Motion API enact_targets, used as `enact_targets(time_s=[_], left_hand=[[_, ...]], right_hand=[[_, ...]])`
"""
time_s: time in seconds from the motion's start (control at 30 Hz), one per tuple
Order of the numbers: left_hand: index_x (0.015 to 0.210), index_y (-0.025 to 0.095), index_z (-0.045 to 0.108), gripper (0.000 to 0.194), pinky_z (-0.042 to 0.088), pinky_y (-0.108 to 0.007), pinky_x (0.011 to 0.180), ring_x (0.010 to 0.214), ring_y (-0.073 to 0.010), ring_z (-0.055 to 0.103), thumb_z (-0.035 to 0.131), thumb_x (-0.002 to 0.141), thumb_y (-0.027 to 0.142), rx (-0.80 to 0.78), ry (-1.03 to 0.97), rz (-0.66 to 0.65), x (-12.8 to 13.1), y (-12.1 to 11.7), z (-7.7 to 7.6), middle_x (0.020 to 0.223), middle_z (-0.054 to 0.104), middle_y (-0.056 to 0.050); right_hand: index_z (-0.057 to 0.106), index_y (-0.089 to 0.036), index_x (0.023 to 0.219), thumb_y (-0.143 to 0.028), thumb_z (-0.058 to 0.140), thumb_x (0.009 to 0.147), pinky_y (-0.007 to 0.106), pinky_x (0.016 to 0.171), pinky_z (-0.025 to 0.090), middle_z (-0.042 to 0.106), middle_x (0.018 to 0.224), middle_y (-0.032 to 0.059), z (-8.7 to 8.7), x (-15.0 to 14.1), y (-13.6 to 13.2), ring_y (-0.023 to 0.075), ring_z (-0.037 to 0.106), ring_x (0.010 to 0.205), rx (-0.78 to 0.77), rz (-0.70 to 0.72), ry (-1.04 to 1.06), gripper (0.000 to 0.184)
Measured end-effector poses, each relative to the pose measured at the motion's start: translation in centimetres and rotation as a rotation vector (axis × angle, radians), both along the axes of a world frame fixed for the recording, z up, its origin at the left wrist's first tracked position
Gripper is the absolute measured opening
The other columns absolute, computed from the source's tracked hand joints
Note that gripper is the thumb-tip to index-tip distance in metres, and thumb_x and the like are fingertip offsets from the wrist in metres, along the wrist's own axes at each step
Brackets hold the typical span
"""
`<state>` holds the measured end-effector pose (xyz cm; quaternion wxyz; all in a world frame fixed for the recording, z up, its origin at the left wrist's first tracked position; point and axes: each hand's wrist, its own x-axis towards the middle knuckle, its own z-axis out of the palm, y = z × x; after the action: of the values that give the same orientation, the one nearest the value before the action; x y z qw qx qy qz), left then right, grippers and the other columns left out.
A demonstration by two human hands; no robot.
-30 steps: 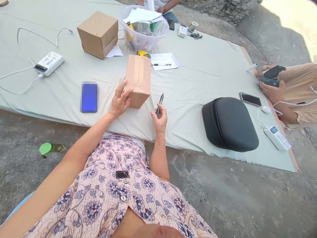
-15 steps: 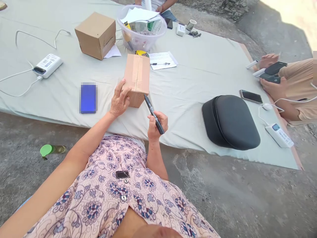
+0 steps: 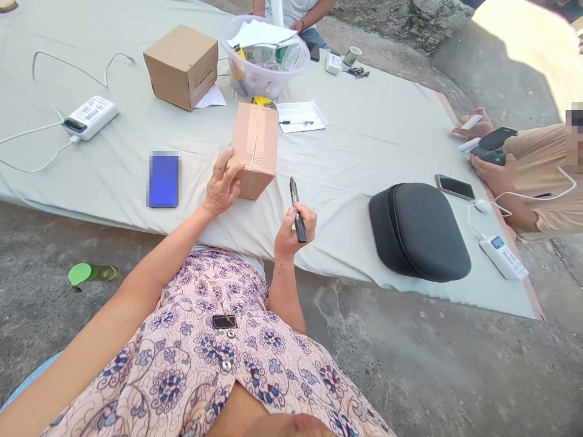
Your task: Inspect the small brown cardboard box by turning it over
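Table (image 3: pixel 346 164): black case (image 3: pixel 421 233) right of box (image 3: pixel 255 142). Box sits near front edge, left hand (image 3: pixel 221 185) on its near-left side, fingers spread. Right hand (image 3: pixel 295 230) grips marker (image 3: pixel 297 209), tip up, apart from box.

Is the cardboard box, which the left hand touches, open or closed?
Closed. The top flaps of the cardboard box meet flat along a seam, which looks taped; the left hand touches the box's left side.
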<state>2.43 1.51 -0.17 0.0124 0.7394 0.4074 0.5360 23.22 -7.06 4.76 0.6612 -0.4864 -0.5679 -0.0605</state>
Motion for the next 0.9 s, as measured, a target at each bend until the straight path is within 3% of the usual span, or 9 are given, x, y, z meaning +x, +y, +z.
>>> enact_targets(time_s=[0.13, 0.2, 0.3, 0.47, 0.6, 0.7, 0.8, 0.9], left_hand=[[0.142, 0.025, 0.049, 0.040, 0.039, -0.053, 0.126, 0.159, -0.0295, 0.032, 0.043, 0.103, 0.030, 0.012, 0.015, 0.025, 0.0, 0.0, 0.0, 0.166, 0.037, -0.014], [0.142, 0.025, 0.049, 0.040, 0.039, -0.053, 0.125, 0.158, -0.0294, 0.033, 0.042, 0.104, 0.031, 0.033, 0.031, 0.032, -0.1, 0.0, 0.1, 0.165, 0.038, -0.015], [0.144, 0.025, 0.048, 0.040, 0.041, -0.052, 0.125, 0.159, -0.0286, 0.033, 0.037, 0.105, 0.030, 0.062, 0.061, 0.030, -0.2, 0.1, 0.1, 0.166, 0.037, -0.017], [0.146, 0.026, 0.048, 0.043, 0.044, -0.047, 0.123, 0.159, -0.0253, 0.032, 0.031, 0.107, 0.033, 0.011, 0.048, 0.045, 0.0, -0.1, 0.1, 0.168, 0.034, -0.015], [0.148, 0.024, 0.047, 0.045, 0.044, -0.046, 0.123, 0.159, -0.0263, 0.032, 0.034, 0.107, 0.038, -0.080, -0.007, 0.008, 0.1, -0.7, 0.3, 0.170, 0.032, -0.015], [0.150, 0.022, 0.044, 0.051, 0.041, -0.048, 0.125, 0.158, -0.0289, 0.034, 0.046, 0.104, 0.045, -0.098, -0.044, -0.028, -0.7, -1.6, 0.4, 0.169, 0.034, -0.015], [0.150, 0.019, 0.045, 0.060, 0.037, -0.049, 0.127, 0.154, -0.0302, 0.041, 0.056, 0.099, 0.049, -0.128, -0.090, 0.088, -2.9, -3.0, 0.9, 0.162, 0.045, -0.016], [0.148, 0.012, 0.046, 0.057, 0.026, -0.059, 0.129, 0.151, -0.0359, 0.041, 0.050, 0.101, 0.045, -0.187, -0.183, 0.306, -6.6, -4.4, 1.9, 0.155, 0.051, -0.023]], right_hand=[[0.065, -0.023, 0.098, -0.040, 0.054, 0.100, 0.034, 0.074, 0.057, 0.069, 0.085, 0.0036, -0.1, -0.5, 0.1, 0.0175, 0.068, 0.079, -0.055, 0.242, -0.064, 0.021], [0.062, -0.023, 0.091, -0.043, 0.052, 0.100, 0.034, 0.069, 0.055, 0.067, 0.078, 0.0017, -0.6, -0.8, -0.2, 0.0167, 0.066, 0.071, -0.052, 0.283, -0.049, 0.024], [0.059, -0.022, 0.084, -0.041, 0.052, 0.100, 0.032, 0.065, 0.053, 0.065, 0.073, 0.0004, -1.2, -0.7, -0.5, 0.0153, 0.063, 0.064, -0.027, 0.165, 0.022, 0.026], [0.065, -0.020, 0.095, -0.038, 0.051, 0.101, 0.034, 0.078, 0.055, 0.069, 0.086, 0.0056, -1.7, 1.1, 0.9, 0.0180, 0.066, 0.079, -0.138, -0.024, -0.013, 0.024], [0.067, -0.019, 0.114, -0.035, 0.050, 0.098, 0.038, 0.089, 0.054, 0.069, 0.099, 0.0096, -3.2, 2.8, 3.5, 0.0216, 0.063, 0.094, -0.354, -0.003, -0.179, 0.028], [0.063, -0.017, 0.129, -0.035, 0.059, 0.091, 0.043, 0.097, 0.051, 0.066, 0.110, 0.0135, -4.7, 3.5, 4.8, 0.0258, 0.059, 0.106, -0.594, 0.008, -0.301, 0.042], [0.061, -0.015, 0.135, -0.036, 0.068, 0.086, 0.047, 0.099, 0.048, 0.064, 0.117, 0.0158, -5.5, 3.5, 5.0, 0.0295, 0.056, 0.112, -0.790, -0.052, -0.372, 0.055], [0.063, -0.018, 0.136, -0.040, 0.068, 0.086, 0.049, 0.100, 0.045, 0.063, 0.119, 0.0152, -5.5, 3.1, 4.5, 0.0309, 0.055, 0.114, -0.868, -0.091, -0.403, 0.055]])
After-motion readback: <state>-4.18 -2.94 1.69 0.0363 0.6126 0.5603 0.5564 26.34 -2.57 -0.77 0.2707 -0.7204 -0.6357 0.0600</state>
